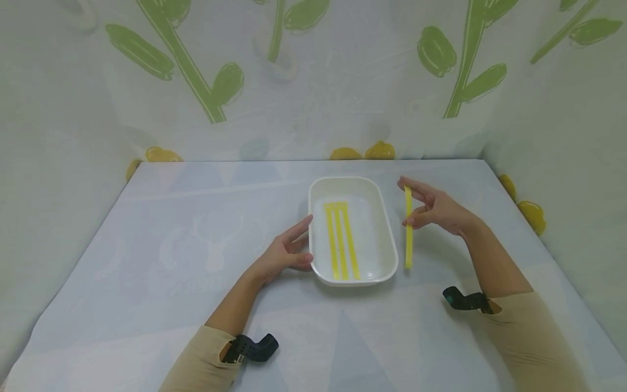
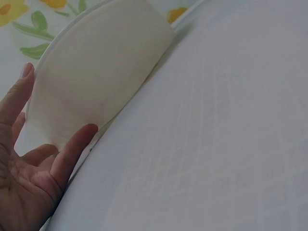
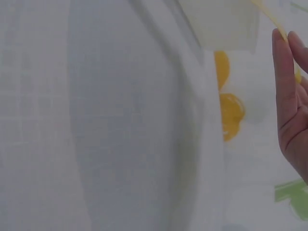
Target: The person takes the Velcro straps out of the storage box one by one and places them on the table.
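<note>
A white rectangular dish [image 1: 376, 245] with rounded corners sits near the middle of the table. Several flat yellow strips [image 1: 341, 245] lie in it, three of them lengthwise side by side, with a short yellow band across their far ends. My left hand [image 1: 280, 255] touches the dish's left side, fingers extended and thumb apart; the left wrist view shows them against the outer wall [image 2: 101, 72]. Right of the dish, my right hand [image 1: 443, 211] pinches another long yellow strip [image 1: 409, 247] between thumb and fingers. In the right wrist view this strip [image 3: 272, 17] passes between the fingertips.
A pale patterned cloth [image 1: 196, 294] covers the table. White curtains [image 1: 333, 98] with green stems and yellow flowers stand behind and along the sides. Each wrist carries a black camera mount, one at the left sleeve [image 1: 254, 347], the other at the right [image 1: 462, 299].
</note>
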`<state>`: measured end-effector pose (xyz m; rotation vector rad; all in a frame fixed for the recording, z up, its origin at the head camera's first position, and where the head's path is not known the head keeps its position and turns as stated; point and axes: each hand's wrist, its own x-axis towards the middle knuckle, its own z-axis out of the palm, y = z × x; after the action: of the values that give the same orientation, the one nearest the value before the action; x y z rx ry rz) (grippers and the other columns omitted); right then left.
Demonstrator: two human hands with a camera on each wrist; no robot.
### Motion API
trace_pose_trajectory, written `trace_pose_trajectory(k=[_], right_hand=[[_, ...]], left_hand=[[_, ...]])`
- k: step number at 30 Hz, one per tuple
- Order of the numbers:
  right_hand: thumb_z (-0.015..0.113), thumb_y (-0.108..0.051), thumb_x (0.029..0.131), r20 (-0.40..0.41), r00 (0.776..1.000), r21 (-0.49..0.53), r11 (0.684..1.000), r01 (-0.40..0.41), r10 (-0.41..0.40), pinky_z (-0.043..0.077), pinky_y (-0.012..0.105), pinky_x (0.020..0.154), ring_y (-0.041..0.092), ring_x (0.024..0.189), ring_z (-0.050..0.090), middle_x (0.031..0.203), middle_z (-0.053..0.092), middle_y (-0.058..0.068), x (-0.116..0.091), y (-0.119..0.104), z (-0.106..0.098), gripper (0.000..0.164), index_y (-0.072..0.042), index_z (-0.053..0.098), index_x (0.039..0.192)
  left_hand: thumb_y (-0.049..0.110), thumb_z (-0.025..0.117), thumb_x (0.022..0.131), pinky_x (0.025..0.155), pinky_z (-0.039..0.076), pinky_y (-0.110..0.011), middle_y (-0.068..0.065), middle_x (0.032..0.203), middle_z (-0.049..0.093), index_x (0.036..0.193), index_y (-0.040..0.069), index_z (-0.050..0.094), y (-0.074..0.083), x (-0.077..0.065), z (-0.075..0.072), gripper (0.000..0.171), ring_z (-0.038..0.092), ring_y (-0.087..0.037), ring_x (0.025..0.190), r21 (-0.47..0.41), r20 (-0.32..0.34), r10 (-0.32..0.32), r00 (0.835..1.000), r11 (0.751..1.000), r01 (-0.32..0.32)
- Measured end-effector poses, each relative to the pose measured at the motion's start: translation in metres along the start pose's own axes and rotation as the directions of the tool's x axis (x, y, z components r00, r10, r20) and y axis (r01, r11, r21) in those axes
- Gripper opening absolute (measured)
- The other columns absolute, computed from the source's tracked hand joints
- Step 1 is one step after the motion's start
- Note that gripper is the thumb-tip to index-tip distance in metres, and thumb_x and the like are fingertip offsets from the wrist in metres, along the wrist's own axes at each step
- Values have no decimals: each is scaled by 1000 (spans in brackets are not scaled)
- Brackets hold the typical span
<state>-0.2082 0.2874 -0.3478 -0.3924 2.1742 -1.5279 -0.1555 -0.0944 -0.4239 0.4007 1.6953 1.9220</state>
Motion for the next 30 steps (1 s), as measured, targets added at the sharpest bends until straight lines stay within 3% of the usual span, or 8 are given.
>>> trace_pose_trajectory(k=[7, 11, 17, 24, 25, 27, 30], right_hand=[[66, 7, 81, 59, 998, 56, 998, -19, 15, 56, 27, 76, 15, 80, 69, 158, 5, 16, 5, 14, 7, 91, -9, 12, 152], [69, 2, 80, 53, 997, 23, 998, -52, 51, 56, 27, 76, 15, 76, 67, 158, 9, 15, 7, 21, 12, 90, -10, 16, 152], [73, -6, 80, -17, 998, -102, 993, -57, 55, 54, 23, 75, 15, 72, 62, 157, 17, 14, 8, 28, 16, 88, -12, 22, 151], [76, -8, 78, -55, 998, -285, 959, 5, -22, 52, 22, 69, 13, 81, 62, 156, 18, 18, 11, 34, 21, 87, -11, 26, 150], [76, -7, 78, -58, 998, -305, 952, 15, -34, 52, 22, 69, 13, 81, 63, 155, 20, 20, 12, 35, 22, 88, -11, 26, 150], [77, -7, 77, -71, 997, -341, 940, 6, -32, 51, 22, 68, 14, 80, 62, 143, 41, 23, 12, 36, 23, 89, -12, 26, 150], [78, -10, 76, -85, 996, -397, 918, -13, -23, 51, 21, 68, 16, 78, 60, 109, 65, 19, 12, 38, 25, 90, -13, 27, 150]], left_hand=[[3, 72, 81, 90, 51, -40, 7, 159, 14, 151, 26, 22, 2, -1, 1, 89, 18, -28, 144, 5, -3, -1, 1000, 1000, 1], [2, 71, 81, 89, 51, -40, 7, 158, 15, 151, 26, 22, 3, -2, 2, 89, 19, -27, 144, -1, 1, -1, 1000, 1000, 1], [6, 74, 80, 88, 52, -41, 5, 158, 16, 152, 24, 22, 3, -2, 2, 90, 21, -28, 143, -17, 8, 13, 1000, 1000, -13], [2, 70, 82, 88, 52, -40, 6, 158, 15, 152, 25, 21, 3, -3, 2, 89, 20, -28, 144, -11, 5, 8, 1000, 1000, -8], [0, 69, 82, 88, 52, -40, 6, 158, 15, 152, 25, 21, 3, -3, 2, 88, 20, -28, 143, -9, 3, 8, 1000, 1000, -8], [-1, 68, 82, 88, 52, -39, 7, 158, 16, 152, 25, 21, 2, -2, 2, 87, 21, -28, 143, -1, 2, 8, 1000, 1000, -8], [-1, 67, 83, 89, 52, -38, 8, 158, 17, 151, 26, 22, 0, -1, 1, 87, 22, -26, 143, 8, -1, 4, 1000, 1000, -4]])
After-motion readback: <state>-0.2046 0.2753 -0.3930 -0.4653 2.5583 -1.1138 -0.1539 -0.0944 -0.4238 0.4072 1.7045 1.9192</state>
